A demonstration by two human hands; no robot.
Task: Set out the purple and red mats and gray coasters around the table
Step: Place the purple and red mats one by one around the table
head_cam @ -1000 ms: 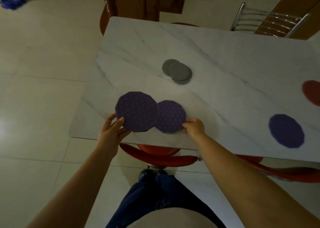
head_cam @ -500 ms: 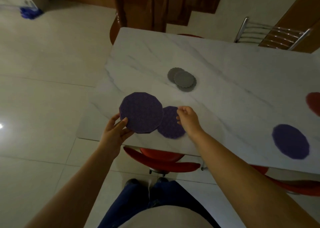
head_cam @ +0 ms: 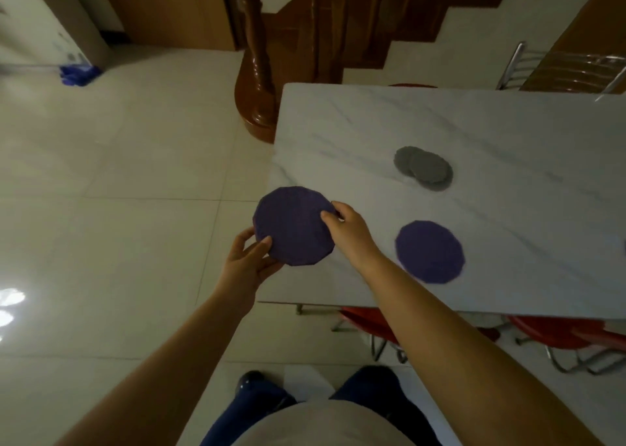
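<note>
My left hand (head_cam: 250, 262) grips a purple mat or stack of mats (head_cam: 291, 225) by its lower left edge, held at the left end of the white marble table (head_cam: 491, 133). My right hand (head_cam: 345, 228) pinches the same purple mat at its right edge. A second purple mat (head_cam: 429, 251) lies flat on the table to the right of my right hand, near the front edge. Farther in, a few overlapping gray coasters (head_cam: 425, 167) rest on the tabletop. No red mat is in view.
Red-seated chairs (head_cam: 569, 333) are tucked under the table's near edge. A metal chair back (head_cam: 562, 69) stands at the far right. A wooden stair post (head_cam: 259, 72) rises just beyond the table's left corner. Tiled floor spreads to the left.
My right hand let go of the purple mat lying on the table and moved left onto the one held in my left hand. The view has shifted left, so the table sits further right.
</note>
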